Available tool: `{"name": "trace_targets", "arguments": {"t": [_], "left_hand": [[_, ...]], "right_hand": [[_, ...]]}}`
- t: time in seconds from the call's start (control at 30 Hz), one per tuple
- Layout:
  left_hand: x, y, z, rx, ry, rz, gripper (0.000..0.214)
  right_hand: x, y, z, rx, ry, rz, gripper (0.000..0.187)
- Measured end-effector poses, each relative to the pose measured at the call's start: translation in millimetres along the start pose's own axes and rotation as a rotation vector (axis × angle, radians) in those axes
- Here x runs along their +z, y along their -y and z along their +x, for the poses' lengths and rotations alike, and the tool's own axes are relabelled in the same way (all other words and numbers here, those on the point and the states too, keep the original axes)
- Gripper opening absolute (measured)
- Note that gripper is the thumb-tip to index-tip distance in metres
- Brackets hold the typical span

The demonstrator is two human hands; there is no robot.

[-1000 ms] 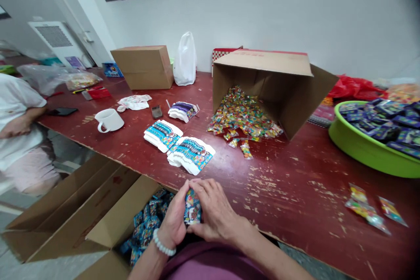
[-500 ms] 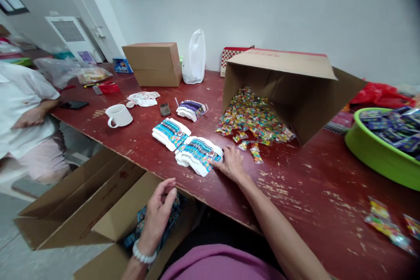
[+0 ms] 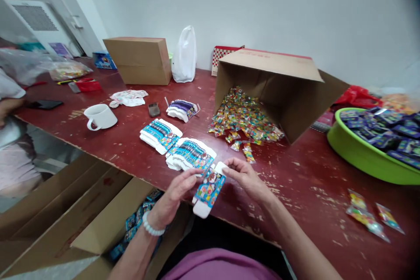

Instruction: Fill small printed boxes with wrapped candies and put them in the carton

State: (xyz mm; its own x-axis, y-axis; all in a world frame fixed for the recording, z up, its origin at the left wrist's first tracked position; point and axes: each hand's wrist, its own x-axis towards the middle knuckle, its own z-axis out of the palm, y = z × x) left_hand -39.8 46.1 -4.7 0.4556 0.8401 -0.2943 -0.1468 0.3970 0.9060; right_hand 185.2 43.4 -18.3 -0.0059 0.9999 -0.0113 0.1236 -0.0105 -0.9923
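My right hand pinches the white top flap of a flat blue printed candy carton, which is tilted over the table's front edge. My left hand, wearing a pale bead bracelet, has its fingers stretched out at the carton's left edge; whether they touch it I cannot tell. Just behind are two fanned stacks of the same flat cartons, the nearer stack and the farther stack. A purple carton stack lies farther back. Wrapped candies spill from a cardboard box lying on its side.
A green basin of purple packets stands at the right, with loose candies before it. At the left are a white mug and a cloth. An open box below holds blue packs. Another person's arm shows at far left.
My right hand has drawn one blue carton off the nearer stack toward me. My left hand has risen from over the lower box to the carton's edge. The view has shifted rightward.
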Motion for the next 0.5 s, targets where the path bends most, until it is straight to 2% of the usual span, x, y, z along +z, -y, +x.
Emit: {"name": "trace_targets", "arguments": {"t": [0.07,0.1,0.17,0.23,0.3,0.37,0.43,0.5], "left_hand": [[10.8,5,-6,-0.190,0.308,-0.174,0.052],[16.1,9,-8,-0.242,0.425,-0.238,0.055],[24.6,19,-11,-0.268,0.558,-0.325,0.060],[29.0,26,-13,-0.243,0.562,-0.365,0.061],[30.5,29,-15,-0.210,0.518,-0.360,0.060],[31.7,28,-17,-0.188,0.476,-0.331,0.057],[34.3,26,-19,-0.177,0.454,-0.287,0.055],[38.1,24,-21,-0.165,0.438,-0.243,0.056]], "right_hand": [[4,10,-12,0.023,0.112,0.130,0.035],[6,13,-16,0.038,0.159,0.192,0.032],[12,16,-22,0.053,0.208,0.266,0.028],[15,16,-27,0.024,0.195,0.261,0.024],[17,19,-34,-0.052,0.118,0.181,0.026],[17,23,-42,-0.186,-0.026,-0.027,0.032],[17,29,-51,-0.340,-0.125,-0.285,0.029],[17,35,-59,-0.434,-0.086,-0.454,0.023]]}}
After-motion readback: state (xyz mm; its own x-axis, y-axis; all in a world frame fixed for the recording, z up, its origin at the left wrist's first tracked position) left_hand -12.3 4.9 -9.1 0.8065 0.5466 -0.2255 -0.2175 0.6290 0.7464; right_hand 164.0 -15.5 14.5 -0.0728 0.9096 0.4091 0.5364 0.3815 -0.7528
